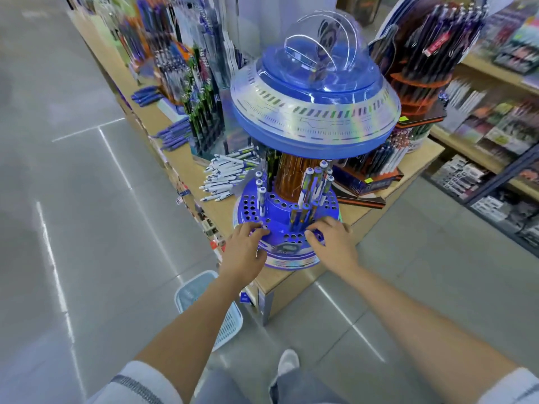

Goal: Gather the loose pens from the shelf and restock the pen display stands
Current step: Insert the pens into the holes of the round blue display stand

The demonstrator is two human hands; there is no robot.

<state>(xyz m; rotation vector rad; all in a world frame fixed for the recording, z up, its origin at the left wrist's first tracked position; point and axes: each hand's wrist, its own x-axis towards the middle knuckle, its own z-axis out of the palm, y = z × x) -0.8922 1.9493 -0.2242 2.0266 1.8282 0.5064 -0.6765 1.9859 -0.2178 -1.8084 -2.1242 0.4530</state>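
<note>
**Loose pens lie up and to the left of both grips**

The left grip (248, 246) clasps the rim of the blue pen stand (278, 225), with bent fingers on top and the thumb on the edge. The right grip (332, 240) rests bent fingers on the same rim. I cannot tell if it clasps. Neither holds a pen.

The loose pens (224, 176) lie flat in a white pile on the tabletop (291, 275), just beside the stand. They point sideways, from the stand out to the aisle. The left grip is nearer, so it looks like the one to reach.

A few standing pens (261, 193) are close to that path. The wide saucer top (315, 112) hangs over the holes. More blue pens (175, 132) lie farther along. A basket (204, 301) sits on the floor.
</note>
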